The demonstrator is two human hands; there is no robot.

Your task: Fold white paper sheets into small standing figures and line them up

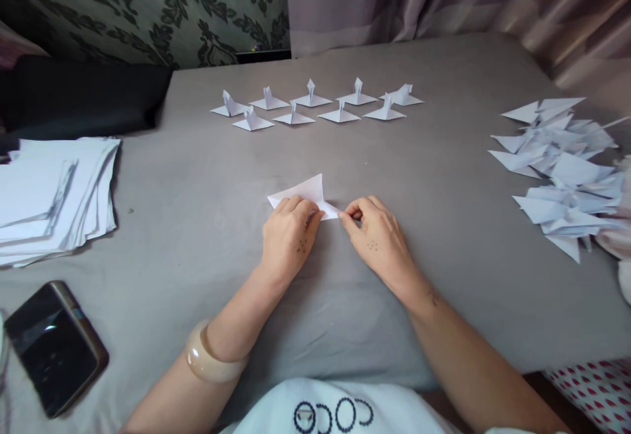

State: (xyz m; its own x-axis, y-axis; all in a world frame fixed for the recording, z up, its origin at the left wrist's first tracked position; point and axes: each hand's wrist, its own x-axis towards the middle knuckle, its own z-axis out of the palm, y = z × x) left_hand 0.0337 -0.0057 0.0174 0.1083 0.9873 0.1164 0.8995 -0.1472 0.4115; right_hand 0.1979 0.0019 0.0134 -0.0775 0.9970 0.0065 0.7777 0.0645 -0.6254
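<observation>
Between my hands, low over the middle of the grey-covered table [207, 191], is a partly folded sheet of white paper [308, 189]. My left hand [292, 233] pinches its near edge, thumb and fingers closed on it. At the paper's right-hand point, my right hand [374, 237] grips the tip between thumb and forefinger. The paper's left part fans out flat and pointed behind my left fingers, which hide some of the folds.
Two rows of small folded paper figures [341, 113] stand farther back. A heap of folded paper pieces [566, 171] lies at the right. On the left are stacked white sheets [93, 191], a black cloth-like item [83, 95] and a dark phone-like device [54, 348].
</observation>
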